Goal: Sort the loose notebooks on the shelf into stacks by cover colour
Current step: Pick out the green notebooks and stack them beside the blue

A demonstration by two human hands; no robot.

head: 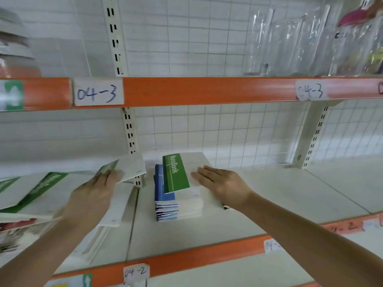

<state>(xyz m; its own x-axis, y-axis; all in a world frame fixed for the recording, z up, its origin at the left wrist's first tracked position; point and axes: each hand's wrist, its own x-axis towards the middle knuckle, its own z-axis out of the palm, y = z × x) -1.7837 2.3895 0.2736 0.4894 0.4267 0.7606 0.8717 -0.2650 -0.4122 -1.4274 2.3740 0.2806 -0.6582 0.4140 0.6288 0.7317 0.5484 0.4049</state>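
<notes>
Both forearms reach in from the bottom edge toward the shelf [269, 195]. From this head view, the left hand [93, 195] is clenched around a green-and-white notebook [124, 168], thumb side hidden beneath it, lifting it clear of the shelf near the upright bracket [129, 133]. The right hand [223, 183] lies flat with straight fingers [202, 172] pressing on the white part of the green notebook [176, 172] that tops the middle stack [178, 206]. Under it sit blue notebooks [164, 195], so that stack looks mixed and the green one likely belongs elsewhere.

These look like thin, light, soft-cover books: bendy when held by 1 corner, with smooth covers that slide easily over each other. Taking one along the spine edge, thumb on top and fingers below, should keep it flat; a flat palm on the stack stops the ones below shifting.

More green notebooks [41, 189] lie at the far left, smeared by motion blur, so their number and exact edges are unclear. Something reddish [18, 223] below them is cut off and unreadable. Clear plastic packets [300, 44] on the upper shelf are too glary to identify. Labels [98, 93] on the orange rail [207, 90] read 04-3; the lower label [136, 272] reads 04-2.
</notes>
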